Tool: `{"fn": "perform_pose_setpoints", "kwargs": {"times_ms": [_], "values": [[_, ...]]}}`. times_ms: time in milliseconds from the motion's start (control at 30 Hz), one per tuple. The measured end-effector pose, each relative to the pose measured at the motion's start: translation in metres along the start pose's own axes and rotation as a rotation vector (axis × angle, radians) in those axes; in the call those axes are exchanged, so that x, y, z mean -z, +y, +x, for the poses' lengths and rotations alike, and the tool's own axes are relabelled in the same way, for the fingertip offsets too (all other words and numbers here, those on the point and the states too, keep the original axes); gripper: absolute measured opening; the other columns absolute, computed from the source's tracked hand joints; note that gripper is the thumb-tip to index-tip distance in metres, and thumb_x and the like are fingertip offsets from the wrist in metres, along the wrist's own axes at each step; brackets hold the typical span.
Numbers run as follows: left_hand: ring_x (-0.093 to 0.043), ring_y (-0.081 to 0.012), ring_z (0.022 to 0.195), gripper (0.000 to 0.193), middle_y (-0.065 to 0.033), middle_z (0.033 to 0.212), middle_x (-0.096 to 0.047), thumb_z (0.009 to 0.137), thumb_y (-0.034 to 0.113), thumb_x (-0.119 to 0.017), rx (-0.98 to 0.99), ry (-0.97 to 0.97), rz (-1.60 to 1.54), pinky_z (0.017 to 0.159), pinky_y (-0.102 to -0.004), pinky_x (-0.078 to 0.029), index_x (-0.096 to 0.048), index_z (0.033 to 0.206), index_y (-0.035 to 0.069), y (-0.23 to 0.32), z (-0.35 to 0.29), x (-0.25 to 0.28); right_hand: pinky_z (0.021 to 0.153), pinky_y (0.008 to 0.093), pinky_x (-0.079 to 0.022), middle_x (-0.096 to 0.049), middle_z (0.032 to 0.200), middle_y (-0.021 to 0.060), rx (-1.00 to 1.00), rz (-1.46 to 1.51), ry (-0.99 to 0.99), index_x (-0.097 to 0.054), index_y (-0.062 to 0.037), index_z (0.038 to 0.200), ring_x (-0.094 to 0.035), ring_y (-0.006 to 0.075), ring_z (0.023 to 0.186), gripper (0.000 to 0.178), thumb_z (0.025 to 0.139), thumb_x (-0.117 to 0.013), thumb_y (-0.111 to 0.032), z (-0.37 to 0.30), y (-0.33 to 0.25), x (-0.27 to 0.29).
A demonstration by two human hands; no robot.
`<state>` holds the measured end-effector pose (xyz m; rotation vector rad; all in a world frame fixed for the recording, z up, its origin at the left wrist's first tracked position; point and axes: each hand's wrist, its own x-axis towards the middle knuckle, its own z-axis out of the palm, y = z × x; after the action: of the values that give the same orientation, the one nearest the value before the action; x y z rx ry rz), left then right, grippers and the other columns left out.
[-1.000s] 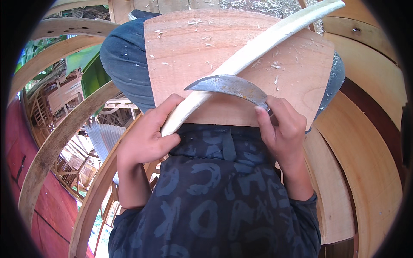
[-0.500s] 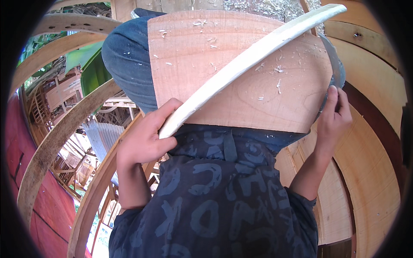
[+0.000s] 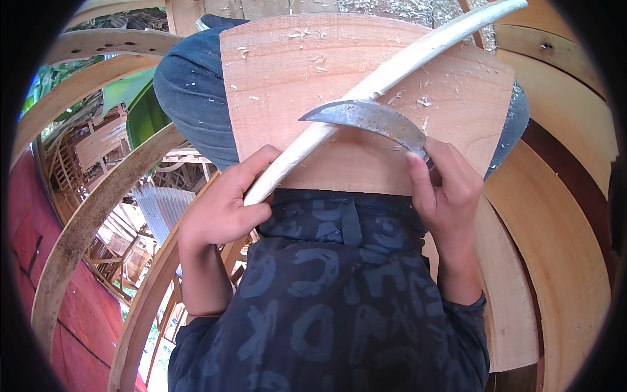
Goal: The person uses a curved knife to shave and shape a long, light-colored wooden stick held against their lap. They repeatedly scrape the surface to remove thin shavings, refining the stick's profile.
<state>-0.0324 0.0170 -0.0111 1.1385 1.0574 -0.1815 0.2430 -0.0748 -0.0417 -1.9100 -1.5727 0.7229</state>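
My left hand (image 3: 228,199) grips the near end of a long, pale, peeled stick (image 3: 398,68). The stick slants up to the far right, over a flat wooden board (image 3: 274,78) lying across my lap. In my right hand (image 3: 449,183) is a sickle (image 3: 375,121), its handle mostly hidden by the fingers. The curved, rust-spotted blade lies across the stick near its middle, point toward the left. Whether the edge touches the wood I cannot tell. Small shavings (image 3: 297,32) are scattered on the board.
Curved wooden planks (image 3: 555,248) rise on my right, and bent wooden ribs (image 3: 98,215) arch on my left. Red boards (image 3: 65,287) stand at the far left. A heap of shavings (image 3: 418,10) lies beyond the board. A green leaf (image 3: 145,114) hangs beside my left knee.
My right hand has swung the sickle from the board's right edge leftward onto the stick. The left hand keeps its hold, and the stick's far end has risen slightly in view.
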Motion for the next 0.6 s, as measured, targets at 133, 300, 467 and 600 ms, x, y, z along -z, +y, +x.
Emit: {"fn": "perform_pose_setpoints", "kwargs": {"times_ms": [133, 300, 467, 600], "values": [[-0.043, -0.0109, 0.068, 0.044, -0.0009, 0.077, -0.043, 0.061, 0.009, -0.053, 0.015, 0.021, 0.062, 0.059, -0.0255, -0.038, -0.051, 0.105, 0.003, 0.001, -0.001, -0.002, 0.047, 0.0302, -0.042, -0.061, 0.068, 0.0078, -0.042, -0.136, 0.198, -0.067, 0.0, 0.093, -0.055, 0.0139, 0.051, 0.018, 0.087, -0.07, -0.017, 0.006, 0.021, 0.009], [-0.049, -0.0171, 0.066, 0.046, -0.0077, 0.074, -0.047, 0.064, 0.006, -0.053, -0.011, 0.039, 0.047, 0.061, -0.0296, -0.041, -0.052, 0.11, 0.004, -0.004, -0.005, -0.004, 0.048, 0.0227, -0.034, -0.048, 0.059, 0.0013, -0.26, -0.127, 0.399, -0.067, 0.0043, 0.095, -0.041, 0.006, 0.054, 0.021, 0.093, -0.065, -0.017, 0.014, 0.059, 0.047], [-0.056, -0.0279, 0.065, 0.049, -0.016, 0.073, -0.053, 0.065, 0.006, -0.054, -0.039, 0.104, 0.157, 0.062, -0.0344, -0.044, -0.051, 0.114, 0.003, 0.008, -0.004, -0.013, 0.046, 0.0274, -0.039, -0.06, 0.067, 0.0064, 0.007, -0.026, 0.146, -0.066, 0.002, 0.094, -0.05, 0.0116, 0.048, 0.016, 0.087, -0.071, -0.012, -0.003, 0.021, 0.032], [-0.058, -0.0327, 0.066, 0.05, -0.0182, 0.075, -0.055, 0.065, 0.007, -0.055, -0.083, 0.172, 0.242, 0.063, -0.0352, -0.045, -0.052, 0.114, 0.002, 0.008, -0.005, -0.02, 0.045, 0.0319, -0.042, -0.058, 0.066, 0.0094, -0.034, 0.042, -0.026, -0.066, -0.0015, 0.092, -0.056, 0.0199, 0.048, 0.018, 0.082, -0.075, -0.013, -0.007, -0.004, 0.01]]}}
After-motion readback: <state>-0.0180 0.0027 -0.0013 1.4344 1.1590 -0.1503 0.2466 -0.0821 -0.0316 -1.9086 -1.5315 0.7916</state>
